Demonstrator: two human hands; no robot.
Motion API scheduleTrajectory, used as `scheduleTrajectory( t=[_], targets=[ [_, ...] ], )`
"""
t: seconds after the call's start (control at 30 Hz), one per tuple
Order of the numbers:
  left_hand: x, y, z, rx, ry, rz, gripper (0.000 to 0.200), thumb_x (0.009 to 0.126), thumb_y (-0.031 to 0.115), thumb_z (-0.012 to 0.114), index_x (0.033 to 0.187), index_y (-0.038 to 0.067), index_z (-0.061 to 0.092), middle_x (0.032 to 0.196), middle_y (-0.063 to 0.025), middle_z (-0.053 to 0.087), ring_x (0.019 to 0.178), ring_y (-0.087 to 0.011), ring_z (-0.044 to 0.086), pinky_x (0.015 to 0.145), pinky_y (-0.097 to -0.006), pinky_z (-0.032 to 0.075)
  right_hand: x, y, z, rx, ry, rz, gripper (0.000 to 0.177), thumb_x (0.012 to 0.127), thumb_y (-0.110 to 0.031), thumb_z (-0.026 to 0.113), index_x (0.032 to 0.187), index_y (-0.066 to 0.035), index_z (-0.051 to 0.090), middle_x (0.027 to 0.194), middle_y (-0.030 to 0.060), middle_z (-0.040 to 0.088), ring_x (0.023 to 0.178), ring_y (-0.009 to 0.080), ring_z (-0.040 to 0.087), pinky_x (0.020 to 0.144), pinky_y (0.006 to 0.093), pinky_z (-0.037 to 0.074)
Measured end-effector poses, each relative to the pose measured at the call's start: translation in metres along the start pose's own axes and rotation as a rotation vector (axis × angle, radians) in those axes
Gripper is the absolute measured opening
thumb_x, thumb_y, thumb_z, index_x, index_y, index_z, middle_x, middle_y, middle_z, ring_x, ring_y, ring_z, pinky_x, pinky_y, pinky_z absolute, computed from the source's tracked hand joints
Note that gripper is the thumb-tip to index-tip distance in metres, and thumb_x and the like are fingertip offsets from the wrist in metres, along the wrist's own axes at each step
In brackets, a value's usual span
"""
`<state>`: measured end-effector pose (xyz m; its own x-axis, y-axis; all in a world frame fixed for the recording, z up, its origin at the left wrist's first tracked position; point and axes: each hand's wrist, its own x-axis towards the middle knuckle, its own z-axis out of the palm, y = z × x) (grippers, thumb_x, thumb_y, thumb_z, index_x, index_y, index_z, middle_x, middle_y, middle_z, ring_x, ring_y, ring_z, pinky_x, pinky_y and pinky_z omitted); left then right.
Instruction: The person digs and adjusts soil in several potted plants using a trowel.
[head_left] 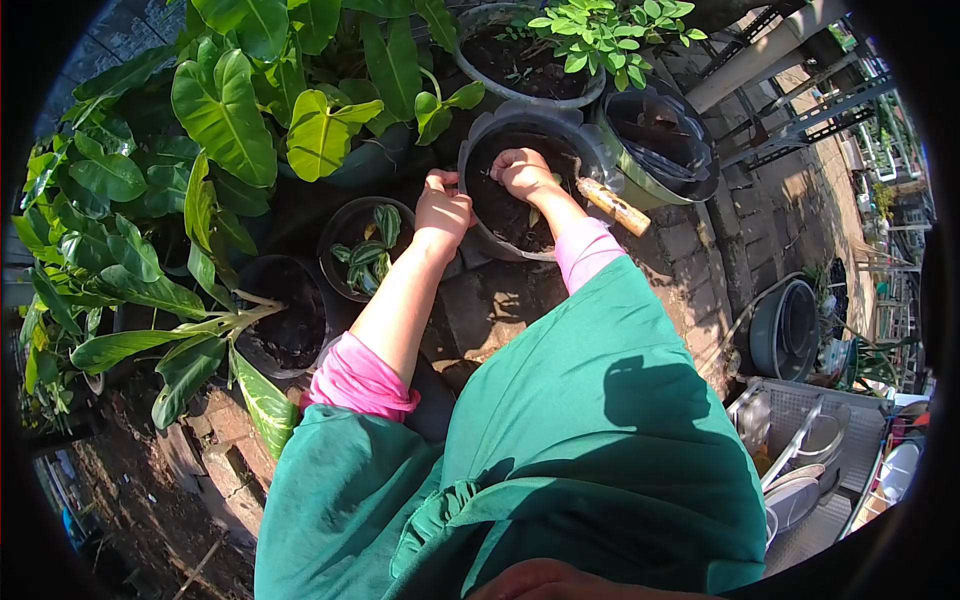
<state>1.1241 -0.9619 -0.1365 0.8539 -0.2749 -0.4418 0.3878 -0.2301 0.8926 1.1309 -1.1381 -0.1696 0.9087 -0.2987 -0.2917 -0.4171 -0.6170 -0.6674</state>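
The black pot [540,118], filled with crumbly soil [510,215] and so judged heavy, best taken by its stiff rim, is clasped at its left rim by the left hand [443,210], while the right hand [525,172] is curled into the soil inside, any pinch being hidden.

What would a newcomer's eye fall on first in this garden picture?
The right hand presses into dark soil in a black pot at top centre, while the left hand grips its rim. A wooden-handled tool leans on the pot's right edge, and big glossy leaves crowd the left.
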Motion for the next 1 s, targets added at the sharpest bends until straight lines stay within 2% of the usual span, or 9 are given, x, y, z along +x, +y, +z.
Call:
scheduleTrajectory(
  t=[0.2,0.37,0.47,0.57,0.7,0.77,0.9,0.93,1.0],
  targets=[
    [0.002,0.000,-0.001,-0.021,-0.005,-0.003,0.039,0.081,-0.005,0.053,0.119,0.001,0.046,0.091,-0.0069,0.056,0.076,-0.0164,0.059,0.065,-0.0301,0.057,-0.009,0.009,0.006,0.544,-0.116,0.161,0.006,0.077,-0.001,0.062,0.080,-0.003,0.067,0.069,0.0028,0.062,0.062,0.0118,0.057,0.056,0.0265,0.046],
    [0.000,0.002,-0.001,-0.040,-0.011,-0.014,0.038,0.081,-0.005,0.052,0.118,0.002,0.047,0.093,-0.0062,0.055,0.076,-0.0160,0.059,0.067,-0.0310,0.056,-0.017,-0.001,-0.015,0.750,-0.088,0.126,0.004,0.081,-0.002,0.062,0.081,-0.003,0.065,0.067,0.0016,0.060,0.057,0.0091,0.053,0.051,0.0224,0.043],
    [0.000,0.003,-0.003,-0.064,-0.029,-0.013,0.037,0.081,-0.005,0.051,0.117,0.002,0.047,0.094,-0.0060,0.055,0.076,-0.0163,0.059,0.068,-0.0315,0.057,-0.035,-0.005,-0.057,0.571,-0.214,-0.010,0.007,0.086,-0.010,0.065,0.084,-0.004,0.063,0.071,-0.0007,0.059,0.060,0.0060,0.052,0.053,0.0193,0.043],
    [0.001,0.002,-0.004,-0.065,-0.050,-0.004,0.036,0.081,-0.003,0.052,0.116,0.002,0.047,0.095,-0.0062,0.055,0.079,-0.0166,0.059,0.070,-0.0323,0.057,-0.071,-0.005,-0.111,0.583,-0.103,-0.050,0.008,0.087,-0.011,0.064,0.083,-0.004,0.063,0.068,-0.0020,0.058,0.057,0.0052,0.051,0.052,0.0192,0.041],
    [-0.001,0.003,-0.004,-0.040,-0.044,-0.010,0.035,0.081,-0.002,0.053,0.115,0.003,0.047,0.098,-0.0066,0.055,0.083,-0.0169,0.060,0.071,-0.0326,0.058,-0.095,0.030,-0.187,0.207,0.116,-0.011,0.005,0.077,-0.005,0.066,0.080,-0.001,0.066,0.067,-0.0001,0.062,0.061,0.0073,0.057,0.057,0.0237,0.045],
    [0.001,0.001,-0.003,-0.077,-0.008,-0.009,0.039,0.077,-0.007,0.053,0.115,0.002,0.047,0.092,-0.0069,0.055,0.071,-0.0164,0.059,0.062,-0.0290,0.055,-0.107,0.051,-0.210,-0.047,0.279,-0.068,0.006,0.073,-0.003,0.067,0.079,-0.002,0.067,0.067,0.0018,0.064,0.062,0.0084,0.058,0.059,0.0266,0.047],
    [0.001,0.000,0.000,-0.087,0.020,0.016,0.036,0.079,-0.006,0.053,0.114,0.002,0.046,0.089,-0.0075,0.055,0.069,-0.0162,0.059,0.059,-0.0282,0.054,-0.118,0.061,-0.214,-0.332,0.442,0.059,0.019,0.072,0.005,0.057,0.085,-0.004,0.067,0.083,0.0144,0.068,0.082,0.0262,0.067,0.078,0.0357,0.049],
    [0.000,0.000,0.001,-0.056,0.033,0.023,0.035,0.079,-0.005,0.053,0.113,0.001,0.045,0.089,-0.0086,0.055,0.068,-0.0167,0.059,0.058,-0.0283,0.053,-0.116,0.063,-0.208,-0.400,0.451,0.019,0.024,0.072,0.007,0.052,0.087,-0.005,0.067,0.094,0.0186,0.066,0.097,0.0335,0.063,0.086,0.0407,0.047],
    [-0.001,0.000,0.002,-0.065,0.039,0.022,0.036,0.079,-0.005,0.053,0.113,0.001,0.045,0.089,-0.0089,0.056,0.067,-0.0169,0.059,0.058,-0.0285,0.053,-0.116,0.047,-0.192,-0.485,0.388,-0.075,0.012,0.077,-0.006,0.062,0.088,-0.006,0.068,0.098,0.0167,0.065,0.102,0.0352,0.060,0.089,0.0412,0.047]
  ],
)
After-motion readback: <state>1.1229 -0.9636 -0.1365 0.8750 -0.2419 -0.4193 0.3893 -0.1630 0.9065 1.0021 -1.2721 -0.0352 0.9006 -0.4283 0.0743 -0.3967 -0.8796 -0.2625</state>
